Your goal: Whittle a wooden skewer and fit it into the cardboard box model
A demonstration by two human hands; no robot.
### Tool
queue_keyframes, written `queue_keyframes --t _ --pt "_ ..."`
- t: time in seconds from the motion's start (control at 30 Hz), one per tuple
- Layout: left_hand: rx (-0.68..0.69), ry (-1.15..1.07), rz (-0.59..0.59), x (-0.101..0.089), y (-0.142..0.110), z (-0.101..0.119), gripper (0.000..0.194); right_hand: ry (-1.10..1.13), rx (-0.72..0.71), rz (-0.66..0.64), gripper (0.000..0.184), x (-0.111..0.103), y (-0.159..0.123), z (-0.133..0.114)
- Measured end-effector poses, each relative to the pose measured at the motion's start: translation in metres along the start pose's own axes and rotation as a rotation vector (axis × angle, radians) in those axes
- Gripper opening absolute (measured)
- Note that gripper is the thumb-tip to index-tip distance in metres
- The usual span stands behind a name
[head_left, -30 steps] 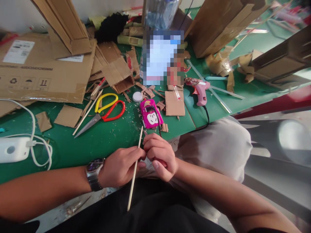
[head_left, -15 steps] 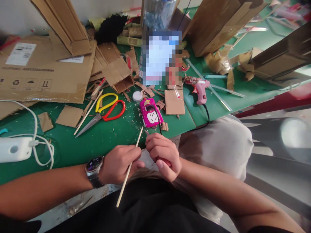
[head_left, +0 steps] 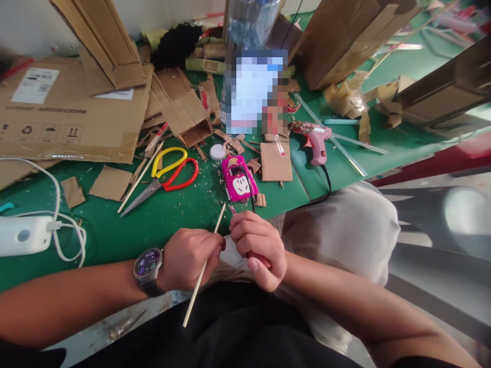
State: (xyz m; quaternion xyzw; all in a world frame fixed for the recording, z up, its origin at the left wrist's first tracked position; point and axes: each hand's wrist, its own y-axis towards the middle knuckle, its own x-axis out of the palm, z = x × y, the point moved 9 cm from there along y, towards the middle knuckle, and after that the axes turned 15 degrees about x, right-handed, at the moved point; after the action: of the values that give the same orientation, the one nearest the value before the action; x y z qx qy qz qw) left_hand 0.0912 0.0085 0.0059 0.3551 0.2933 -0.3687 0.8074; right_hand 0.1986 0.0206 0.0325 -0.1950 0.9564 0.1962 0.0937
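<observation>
Closed around a thin pale wooden stick (head_left: 195, 301), my left hand (head_left: 190, 258) wears a smartwatch at its wrist. The stick slants up and away, its far end above my fingers. Beside it, my right hand (head_left: 259, 248) is wrapped round a small knife with a red handle; the short pointed blade (head_left: 232, 209) pokes out past the fingers near the stick's far end. Most of the handle is hidden in the palm. Just beyond both hands lies a magenta car-shaped socket (head_left: 240, 179) with a black cord.
Scissors (head_left: 163, 176) with yellow and red handles lie on the green table (head_left: 103, 225) at left. A pink glue gun (head_left: 316, 143) rests to the right. Cardboard scraps, a flat carton (head_left: 76, 128), a white cap (head_left: 218, 152) and a white power strip (head_left: 25, 235) surround the work area.
My left thumb has drawn in against the stick. The hands, stick and blade have otherwise hardly shifted.
</observation>
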Motion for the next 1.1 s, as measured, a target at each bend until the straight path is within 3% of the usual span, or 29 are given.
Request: queue_keyframes --t 0.47,0.73,1.1 --pt "0.012 0.016 -0.056 0.003 0.0 0.0 0.014 0.014 -0.023 -0.033 0.016 0.012 -0.001 0.002" --pt "0.01 0.005 -0.059 0.006 -0.002 0.0 0.014 -0.016 0.046 0.0 0.013 0.01 0.001 0.014" --pt "0.03 0.035 -0.096 0.007 -0.002 0.001 0.015 0.085 0.074 -0.006 0.013 0.011 0.003 0.003"
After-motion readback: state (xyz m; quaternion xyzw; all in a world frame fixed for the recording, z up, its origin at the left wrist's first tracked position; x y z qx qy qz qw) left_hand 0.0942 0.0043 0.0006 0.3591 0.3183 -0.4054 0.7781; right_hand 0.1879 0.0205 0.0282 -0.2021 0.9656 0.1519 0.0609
